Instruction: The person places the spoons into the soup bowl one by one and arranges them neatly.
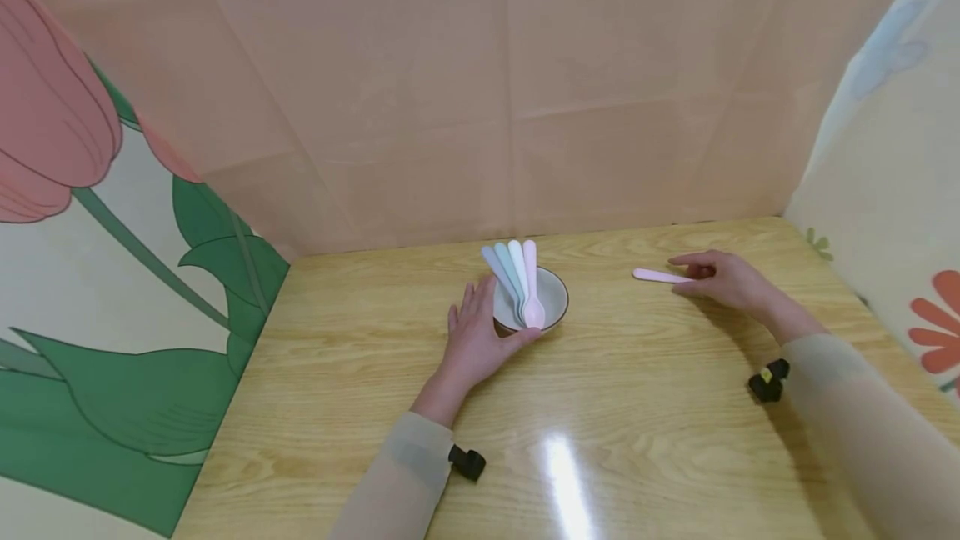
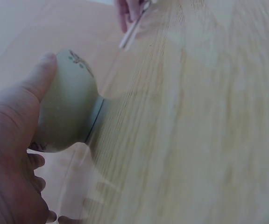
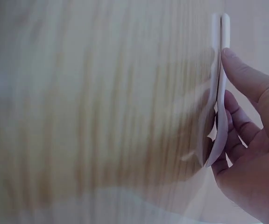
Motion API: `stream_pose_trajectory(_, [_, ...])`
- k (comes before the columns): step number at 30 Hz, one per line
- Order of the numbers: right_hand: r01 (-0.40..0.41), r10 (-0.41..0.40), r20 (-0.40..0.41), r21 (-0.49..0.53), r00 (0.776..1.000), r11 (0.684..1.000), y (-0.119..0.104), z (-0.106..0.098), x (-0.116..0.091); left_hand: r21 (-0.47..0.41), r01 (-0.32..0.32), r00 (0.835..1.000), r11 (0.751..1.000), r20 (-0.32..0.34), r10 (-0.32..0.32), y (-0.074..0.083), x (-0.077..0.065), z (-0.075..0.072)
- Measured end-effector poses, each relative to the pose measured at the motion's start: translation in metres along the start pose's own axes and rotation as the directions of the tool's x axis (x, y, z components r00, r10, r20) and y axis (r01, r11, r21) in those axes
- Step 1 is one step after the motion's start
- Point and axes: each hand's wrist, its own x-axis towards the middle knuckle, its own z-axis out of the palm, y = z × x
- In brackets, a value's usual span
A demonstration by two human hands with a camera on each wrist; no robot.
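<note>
In the head view, a small bowl [image 1: 556, 294] with a dark rim stands on the table; its patterned outside shows in the left wrist view. Several spoons lean in it side by side, bluish-purple, teal, white and a pink spoon [image 1: 531, 277]. My left hand [image 1: 474, 342] holds the bowl, thumb along the near rim and fingers round its left side. Off to the right, a light pink spoon [image 1: 654, 275] lies on the wood, bowl end under my right hand [image 1: 731, 280]. That thumb is right at the handle [image 3: 225, 37], with the index finger spread away from it.
The wooden table [image 1: 360, 407] ends at a pinkish cloth backdrop [image 1: 405, 107]. A printed flower sheet [image 1: 127, 273] borders the left side, and a pale flower-print sheet [image 1: 877, 182] borders the right. Black wrist cameras sit near both sleeves.
</note>
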Motion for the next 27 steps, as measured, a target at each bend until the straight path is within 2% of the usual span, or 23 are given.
stream_pose_trajectory(6, [0.006,-0.006,-0.017,-0.021,1.0,1.0,0.001,0.001,0.001,-0.002,-0.004,1.0,1.0,-0.001,0.004,0.001,-0.001,0.0])
stream_pose_trajectory(13, [-0.007,0.008,0.005,-0.023,1.0,1.0,-0.002,0.002,0.001,-0.006,-0.007,1.0,1.0,-0.004,0.007,0.001,-0.001,-0.001])
stream_pose_trajectory(20, [-0.019,0.019,-0.003,-0.069,1.0,0.997,-0.008,0.002,0.001,0.008,-0.003,1.0,1.0,0.003,0.003,0.0,-0.001,0.0])
stream_pose_trajectory(27, [0.022,-0.024,-0.028,-0.067,0.999,0.998,-0.011,0.002,-0.001,0.004,-0.003,1.0,1.0,0.002,0.003,0.0,-0.001,-0.001])
